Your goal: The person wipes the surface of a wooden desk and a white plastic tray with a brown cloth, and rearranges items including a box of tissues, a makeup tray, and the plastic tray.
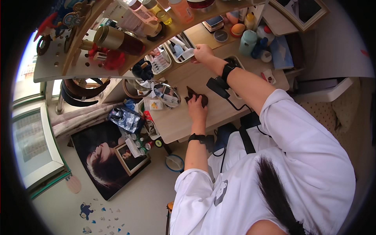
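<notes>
At far left, 1 window sash (37,137) with a pale frame stands beside a bunched, patterned curtain (84,117). At least 2 curved headbands (80,92), in dark and brown tones, hang under the edge of a light wooden shelf (88,33) crowded with glass and plastic bottles. Below lie 1 large dark portrait print (98,156) and 1 smaller framed picture (135,158), its border pale and rectangular. Toward the center, 1 gathered dark fabric hair tie (143,70) hangs near 1 oval mirror (170,94) and 2 white plastic bins (158,64), both filled with small articles.

On the smooth, wood-grained worktop (176,123), 1 dark brown item (204,100), irregular in outline and of a kind too small to make out, lies under the fingers of the left hand (197,111). Those fingers are spread and bent over it; whether they grip or merely rest cannot be told. The item sits nearer the person than the right hand (204,54) and apart from it. That hand, fingers curled, is at the edge of the right-hand bin, beside something pale; whether it pinches this is unclear. Each wrist wears 1 black strap.

Farther right stand 1 rounded teal container (248,42), 1 blue box (282,53) and 1 open white drawer (331,94).
</notes>
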The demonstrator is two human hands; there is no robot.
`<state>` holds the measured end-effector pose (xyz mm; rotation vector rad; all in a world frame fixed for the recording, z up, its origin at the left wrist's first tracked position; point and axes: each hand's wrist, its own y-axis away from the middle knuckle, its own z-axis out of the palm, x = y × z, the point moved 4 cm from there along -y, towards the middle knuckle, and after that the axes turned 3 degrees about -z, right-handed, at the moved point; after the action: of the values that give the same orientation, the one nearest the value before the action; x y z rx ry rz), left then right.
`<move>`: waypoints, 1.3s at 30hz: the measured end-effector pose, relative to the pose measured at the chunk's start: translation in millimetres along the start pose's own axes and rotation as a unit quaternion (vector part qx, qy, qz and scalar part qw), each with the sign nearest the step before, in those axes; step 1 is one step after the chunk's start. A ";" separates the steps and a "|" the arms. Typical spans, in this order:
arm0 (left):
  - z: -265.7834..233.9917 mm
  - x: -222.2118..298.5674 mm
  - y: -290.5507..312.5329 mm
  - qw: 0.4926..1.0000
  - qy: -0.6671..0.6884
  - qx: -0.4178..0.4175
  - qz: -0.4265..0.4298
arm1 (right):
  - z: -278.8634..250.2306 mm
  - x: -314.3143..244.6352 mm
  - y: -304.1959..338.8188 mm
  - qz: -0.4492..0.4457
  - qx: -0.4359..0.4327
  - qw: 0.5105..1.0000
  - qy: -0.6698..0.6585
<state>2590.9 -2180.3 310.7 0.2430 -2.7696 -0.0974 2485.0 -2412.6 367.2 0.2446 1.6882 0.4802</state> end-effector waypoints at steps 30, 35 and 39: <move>-5.0 -23.7 20.7 0.998 0.021 -0.034 0.053 | -76.2 144.0 216.0 -0.011 0.090 0.980 0.176; -8.4 -19.7 20.4 0.998 0.024 -0.023 0.051 | -80.1 104.1 185.3 -0.085 0.064 0.960 0.258; -8.8 -20.6 22.4 0.999 0.016 -0.039 0.023 | -38.5 54.5 129.1 -0.090 -0.029 0.995 0.022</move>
<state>2609.5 -2154.8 314.0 0.1595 -2.7309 -0.1878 2423.8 -2281.5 380.5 0.0404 1.7183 0.4014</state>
